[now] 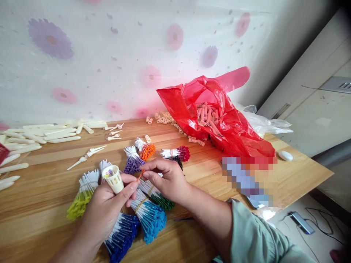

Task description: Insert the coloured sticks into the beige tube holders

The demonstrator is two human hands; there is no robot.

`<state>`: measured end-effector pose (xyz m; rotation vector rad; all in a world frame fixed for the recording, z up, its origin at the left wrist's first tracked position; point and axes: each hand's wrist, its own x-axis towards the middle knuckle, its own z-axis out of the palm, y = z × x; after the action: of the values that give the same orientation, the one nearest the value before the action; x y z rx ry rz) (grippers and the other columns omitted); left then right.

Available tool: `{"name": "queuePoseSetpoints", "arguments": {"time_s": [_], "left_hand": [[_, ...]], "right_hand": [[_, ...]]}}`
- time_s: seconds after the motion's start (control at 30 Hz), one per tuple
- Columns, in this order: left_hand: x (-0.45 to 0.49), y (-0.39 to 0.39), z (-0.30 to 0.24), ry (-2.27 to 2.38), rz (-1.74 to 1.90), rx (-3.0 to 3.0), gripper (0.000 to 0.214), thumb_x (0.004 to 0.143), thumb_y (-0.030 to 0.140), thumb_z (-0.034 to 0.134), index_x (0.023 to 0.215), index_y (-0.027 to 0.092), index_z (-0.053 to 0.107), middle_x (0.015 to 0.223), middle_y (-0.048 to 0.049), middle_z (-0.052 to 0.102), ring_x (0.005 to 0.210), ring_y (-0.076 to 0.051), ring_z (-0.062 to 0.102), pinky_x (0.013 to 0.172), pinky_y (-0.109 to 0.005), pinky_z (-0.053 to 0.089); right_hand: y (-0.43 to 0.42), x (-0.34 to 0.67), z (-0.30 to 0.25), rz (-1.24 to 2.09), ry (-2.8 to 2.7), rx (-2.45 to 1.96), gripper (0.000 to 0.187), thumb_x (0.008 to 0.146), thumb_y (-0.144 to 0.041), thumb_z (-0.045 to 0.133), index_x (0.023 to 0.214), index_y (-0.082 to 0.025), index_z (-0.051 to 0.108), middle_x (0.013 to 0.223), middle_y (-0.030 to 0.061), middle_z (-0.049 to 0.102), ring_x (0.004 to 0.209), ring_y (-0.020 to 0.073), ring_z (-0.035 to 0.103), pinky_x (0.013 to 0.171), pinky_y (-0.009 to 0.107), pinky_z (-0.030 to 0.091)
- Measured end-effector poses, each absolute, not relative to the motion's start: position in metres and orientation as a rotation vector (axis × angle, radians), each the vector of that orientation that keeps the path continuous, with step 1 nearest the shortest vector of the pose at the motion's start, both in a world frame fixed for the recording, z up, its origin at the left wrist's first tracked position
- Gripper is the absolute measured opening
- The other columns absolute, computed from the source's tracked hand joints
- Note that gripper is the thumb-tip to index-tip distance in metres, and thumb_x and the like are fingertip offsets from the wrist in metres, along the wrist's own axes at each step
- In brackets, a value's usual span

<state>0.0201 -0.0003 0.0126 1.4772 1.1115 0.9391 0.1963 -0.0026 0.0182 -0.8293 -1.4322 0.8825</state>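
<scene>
Left hand: the person's left hand [108, 199] holds a cream slotted cup [117, 183] between thumb and fingers, its thumb tip reaching the lower end of a thin orange piece [140, 175].
Right hand: the right hand [171, 180] pinches the upper end of that piece between thumb and forefinger.
Cup: tilted, mouth up, above the table [41, 193], with small yellow and purple bits inside.
Bundles under the hands: white-stemmed, tipped lime [78, 204], dark blue [123, 233], light blue [153, 221] and green [164, 200].
Bundles beyond: purple [134, 164], orange [148, 150] and red [183, 153]; a black one [178, 161] is partly hidden behind the right hand.
Red bag: the crumpled plastic bag [241, 133] holds pink slotted tubes [207, 114].
Far left: cream sticks [63, 139] lie in a loose pile.
</scene>
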Motion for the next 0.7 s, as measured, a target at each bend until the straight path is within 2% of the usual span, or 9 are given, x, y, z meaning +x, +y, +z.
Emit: {"name": "queuePoseSetpoints", "arguments": {"time_s": [0.23,0.5,0.7], "left_hand": [[0.028,-0.002,0.017,1.018,0.983,1.381,0.017,0.077,0.031,0.066,0.067,0.018,0.061,0.057,0.003,0.054,0.052,-0.01,0.048,0.047,-0.019,0.04],[0.038,-0.012,0.026,0.837,0.966,1.034,0.019,0.074,0.033,0.071,0.072,0.015,0.062,0.051,0.003,0.056,0.046,-0.007,0.048,0.046,-0.018,0.036],[0.036,-0.013,0.027,0.749,0.917,0.925,0.019,0.076,0.03,0.07,0.073,0.013,0.062,0.049,0.0035,0.055,0.043,-0.005,0.046,0.048,-0.019,0.035]], "right_hand": [[-0.003,0.193,0.014,0.999,-1.347,-0.808,0.017,0.078,-0.028,0.064,0.091,-0.018,0.07,0.077,0.0022,0.07,0.066,0.0113,0.064,0.065,0.024,0.053],[-0.007,0.197,0.017,1.214,-1.219,-0.716,0.016,0.076,-0.027,0.07,0.091,-0.022,0.072,0.076,-0.0003,0.071,0.068,0.0107,0.065,0.069,0.024,0.052],[-0.01,0.198,0.021,1.215,-1.236,-0.726,0.013,0.077,-0.025,0.07,0.089,-0.021,0.072,0.075,0.0006,0.072,0.067,0.0108,0.066,0.067,0.023,0.053]]}}
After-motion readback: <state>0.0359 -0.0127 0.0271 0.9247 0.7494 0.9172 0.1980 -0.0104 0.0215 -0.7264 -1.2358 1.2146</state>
